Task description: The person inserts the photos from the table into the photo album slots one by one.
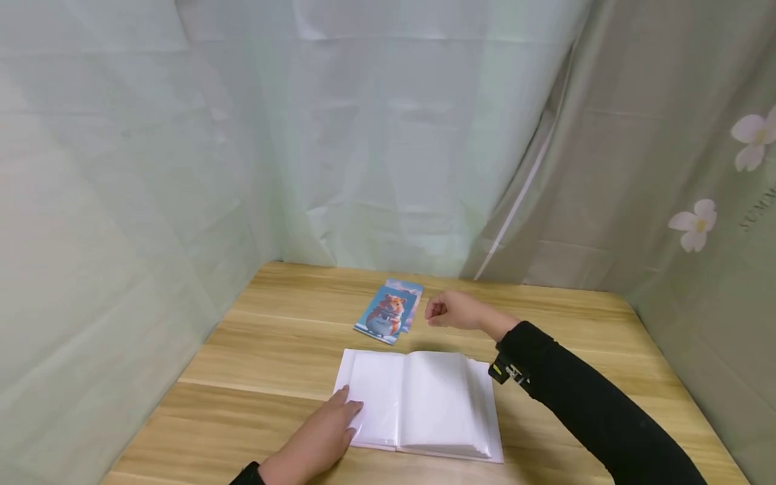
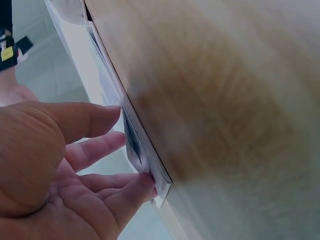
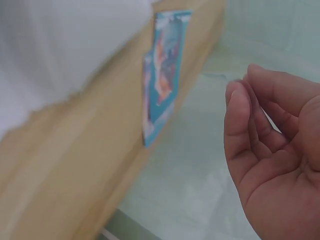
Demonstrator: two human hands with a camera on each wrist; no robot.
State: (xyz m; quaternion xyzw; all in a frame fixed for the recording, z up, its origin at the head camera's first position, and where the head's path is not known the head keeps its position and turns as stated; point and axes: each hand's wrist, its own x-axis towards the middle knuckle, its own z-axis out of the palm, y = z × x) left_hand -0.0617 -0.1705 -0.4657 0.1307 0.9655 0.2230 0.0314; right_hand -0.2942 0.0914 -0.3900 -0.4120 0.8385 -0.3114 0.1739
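A photo album [image 1: 433, 397] with white pages lies spread on the wooden table. My left hand [image 1: 321, 428] rests on its left page near the outer edge. In the left wrist view the thumb and fingertips of that hand [image 2: 75, 165] touch the album's edge [image 2: 135, 145], where the sleeves part slightly. Beyond the album lie two overlapping cards; the upper one [image 1: 384, 313] shows a hamster on blue, the lower one [image 1: 415, 291] a pink and blue sky. My right hand [image 1: 457, 313] hovers just right of the cards, its fingers [image 3: 237, 120] curled with the tips together, holding nothing.
The wooden table [image 1: 242, 364] carries the album at its near middle and the cards farther back. Pale curtains [image 1: 376, 148] hang along its back and sides, and the right curtain [image 1: 636, 168] bears white flowers.
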